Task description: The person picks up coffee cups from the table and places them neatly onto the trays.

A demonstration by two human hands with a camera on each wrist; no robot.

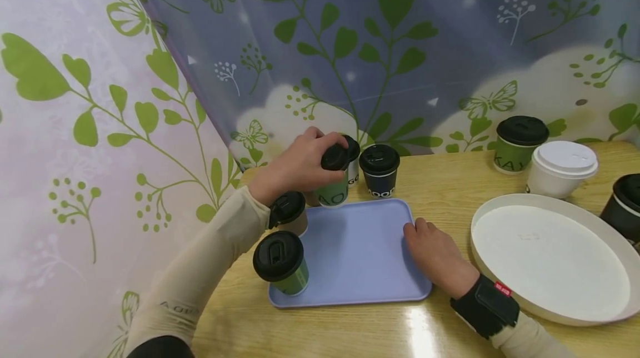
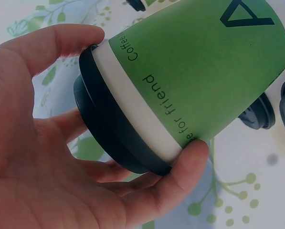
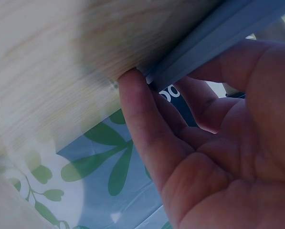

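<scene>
My left hand (image 1: pixel 302 160) grips a green paper coffee cup (image 1: pixel 332 192) from above, thumb and fingers around its black lid (image 2: pixel 118 119). The cup overlaps the far left edge of the blue-purple tray (image 1: pixel 357 258) in the head view. With its fingers bent around the rim, my right hand (image 1: pixel 440 255) holds the tray's right edge; in the right wrist view the tray's rim (image 3: pixel 209 47) lies between thumb and fingers. Another green cup (image 1: pixel 291 280) stands at the tray's front left corner. Beneath my left wrist, a brown cup (image 1: pixel 298 223) sits along the left side.
Beyond the tray stand a navy cup (image 1: pixel 380 174) and a partly hidden white cup (image 1: pixel 353 172) with a black lid. To the right lies a round white tray (image 1: pixel 477 235). Around it are a green cup (image 1: pixel 515 152), a white cup (image 1: pixel 557 174) and a black cup (image 1: pixel 622 210).
</scene>
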